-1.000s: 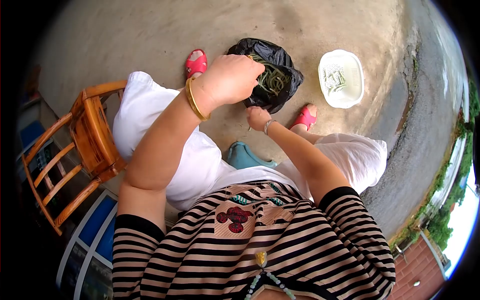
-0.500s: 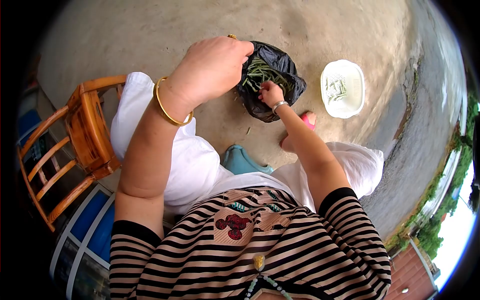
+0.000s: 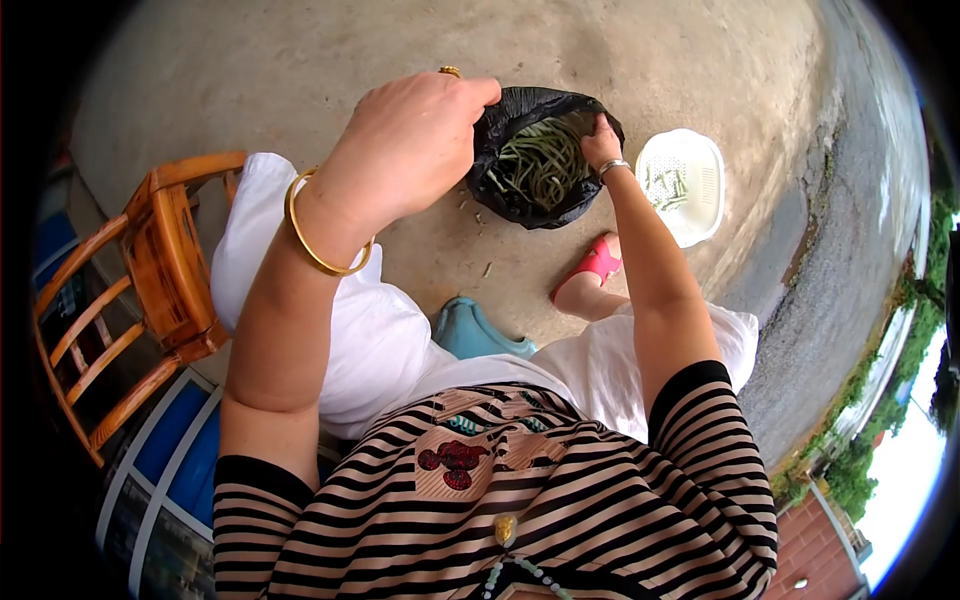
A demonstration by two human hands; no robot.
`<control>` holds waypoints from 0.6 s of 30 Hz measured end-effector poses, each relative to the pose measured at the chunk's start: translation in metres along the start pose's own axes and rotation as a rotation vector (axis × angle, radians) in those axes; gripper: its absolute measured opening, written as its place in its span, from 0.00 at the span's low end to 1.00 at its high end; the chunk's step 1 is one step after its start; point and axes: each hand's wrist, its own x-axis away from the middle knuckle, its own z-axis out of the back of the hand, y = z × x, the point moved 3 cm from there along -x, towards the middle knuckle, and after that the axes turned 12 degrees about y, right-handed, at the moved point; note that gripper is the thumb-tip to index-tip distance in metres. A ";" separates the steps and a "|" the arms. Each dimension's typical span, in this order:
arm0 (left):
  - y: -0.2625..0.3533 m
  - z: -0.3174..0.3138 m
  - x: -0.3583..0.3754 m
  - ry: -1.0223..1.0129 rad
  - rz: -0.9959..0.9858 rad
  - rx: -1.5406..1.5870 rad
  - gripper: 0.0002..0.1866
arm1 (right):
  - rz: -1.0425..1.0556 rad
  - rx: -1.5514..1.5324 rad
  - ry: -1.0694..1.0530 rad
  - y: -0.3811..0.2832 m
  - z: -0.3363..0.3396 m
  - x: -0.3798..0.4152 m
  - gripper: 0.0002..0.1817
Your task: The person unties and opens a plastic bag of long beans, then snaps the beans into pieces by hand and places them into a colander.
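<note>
A black plastic bag [image 3: 548, 208] gapes wide in front of me, with long green beans [image 3: 540, 163] heaped inside it. At its left rim my left hand [image 3: 415, 140] is closed on the plastic, with a gold bangle on that wrist. My right hand [image 3: 601, 147] grips the opposite rim, thumb on the inner side and the other fingers hidden behind the plastic. Right of the bag, apart from both hands, a white plastic basket [image 3: 710, 185] holds several short bean pieces [image 3: 667, 187].
Below me is a light blue plastic stool [image 3: 478, 328]. A wooden chair [image 3: 180, 260] stands on the left, beside a blue-panelled case [image 3: 165, 450]. Small scraps lie on the concrete floor [image 3: 400, 45]. My foot in a pink sandal [image 3: 600, 260] is close under my right forearm.
My right hand has come out from among the beans and moved right to the bag's rim. The bag's mouth is wider and rounder. My left hand keeps its hold.
</note>
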 end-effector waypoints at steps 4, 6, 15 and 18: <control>0.001 -0.003 -0.001 0.129 -0.044 0.053 0.08 | 0.068 0.005 -0.105 0.010 -0.011 0.008 0.18; 0.001 -0.007 -0.003 0.137 -0.059 0.059 0.07 | 0.055 0.117 -0.064 0.015 -0.020 0.011 0.17; 0.011 -0.009 -0.004 0.010 -0.031 0.024 0.10 | -0.094 0.098 -0.082 -0.006 0.002 0.023 0.20; 0.018 -0.006 -0.005 -0.077 0.033 0.008 0.10 | -0.073 -0.048 -0.032 -0.012 0.012 0.026 0.16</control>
